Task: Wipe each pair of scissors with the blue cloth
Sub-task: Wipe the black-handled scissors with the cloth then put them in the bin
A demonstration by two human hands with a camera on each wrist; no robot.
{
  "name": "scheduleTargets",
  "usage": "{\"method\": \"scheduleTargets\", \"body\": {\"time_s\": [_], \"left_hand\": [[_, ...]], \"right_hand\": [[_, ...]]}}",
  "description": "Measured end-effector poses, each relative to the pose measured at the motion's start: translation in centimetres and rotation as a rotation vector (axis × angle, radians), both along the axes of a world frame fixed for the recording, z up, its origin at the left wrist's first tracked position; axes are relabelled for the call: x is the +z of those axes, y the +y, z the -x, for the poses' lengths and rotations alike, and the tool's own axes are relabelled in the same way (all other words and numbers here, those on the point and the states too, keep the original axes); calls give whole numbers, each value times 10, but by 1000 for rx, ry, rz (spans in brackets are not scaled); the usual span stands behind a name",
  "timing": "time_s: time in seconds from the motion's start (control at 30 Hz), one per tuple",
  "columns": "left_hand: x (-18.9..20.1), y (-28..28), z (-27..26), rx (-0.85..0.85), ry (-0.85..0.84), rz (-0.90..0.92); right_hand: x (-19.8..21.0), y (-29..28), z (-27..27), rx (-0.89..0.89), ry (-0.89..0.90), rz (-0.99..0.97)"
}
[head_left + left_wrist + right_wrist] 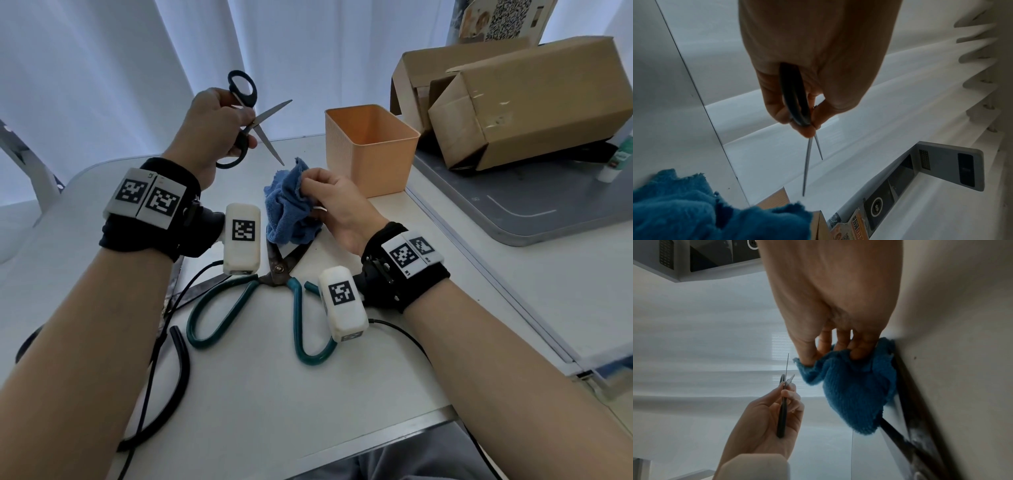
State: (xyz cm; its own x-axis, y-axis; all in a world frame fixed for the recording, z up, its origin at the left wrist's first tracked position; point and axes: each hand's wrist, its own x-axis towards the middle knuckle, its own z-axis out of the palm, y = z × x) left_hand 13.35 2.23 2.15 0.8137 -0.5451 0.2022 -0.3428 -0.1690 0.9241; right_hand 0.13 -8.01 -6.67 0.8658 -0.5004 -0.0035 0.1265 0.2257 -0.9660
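The left hand (214, 132) is up above the desk (342, 394), fingers (777, 104) curled round the handle of the black-handled scissors (245, 118), and those blades are spread apart, one pointing up and right, the other angling down toward the cloth. One handle loop sticks out above the hand, the other sits in the grip. Over to the right hand (337, 205): its fingers (842, 340) pinch and bunch the blue cloth (289, 209), which hangs crumpled just beneath the lower blade tip, close to it but not touching. Under the cloth, flat on the desk, lies the big pair of green-handled scissors (274, 270), blades open and their tips hidden by the cloth's folds; whether cloth touches steel there I cannot tell. A third pair with a black handle (180, 383) peeks out beneath the left forearm, mostly covered. Behind the cloth stands an orange bin (370, 150), and further right cardboard boxes (513, 102) rest on a grey tray (548, 212).
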Motion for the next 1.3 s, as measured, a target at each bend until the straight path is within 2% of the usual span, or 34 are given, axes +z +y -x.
{"method": "scheduleTargets", "body": {"time_s": [0.23, 0.37, 0.63, 0.73, 0.9, 1.0, 1.13, 1.3], "left_hand": [[1, 1, -1, 9, -2, 12], [0, 1, 0, 7, 2, 10], [-1, 0, 2, 2, 11, 6], [-2, -1, 2, -3, 8, 2], [-2, 0, 1, -4, 3, 1], [-2, 0, 1, -5, 6, 2], [-1, -2, 2, -14, 30, 6], [-3, -4, 6, -33, 45, 16]], "right_hand": [[1, -2, 1, -78, 104, 68], [0, -2, 3, -31, 218, 125], [4, -1, 7, 87, 320, 100], [3, -2, 7, 67, 266, -22], [-1, -5, 3, -88, 138, -126], [-3, -8, -1, -189, 64, -157], [-1, -6, -5, -210, -16, -149], [-1, -9, -5, -297, -14, -137]]}}
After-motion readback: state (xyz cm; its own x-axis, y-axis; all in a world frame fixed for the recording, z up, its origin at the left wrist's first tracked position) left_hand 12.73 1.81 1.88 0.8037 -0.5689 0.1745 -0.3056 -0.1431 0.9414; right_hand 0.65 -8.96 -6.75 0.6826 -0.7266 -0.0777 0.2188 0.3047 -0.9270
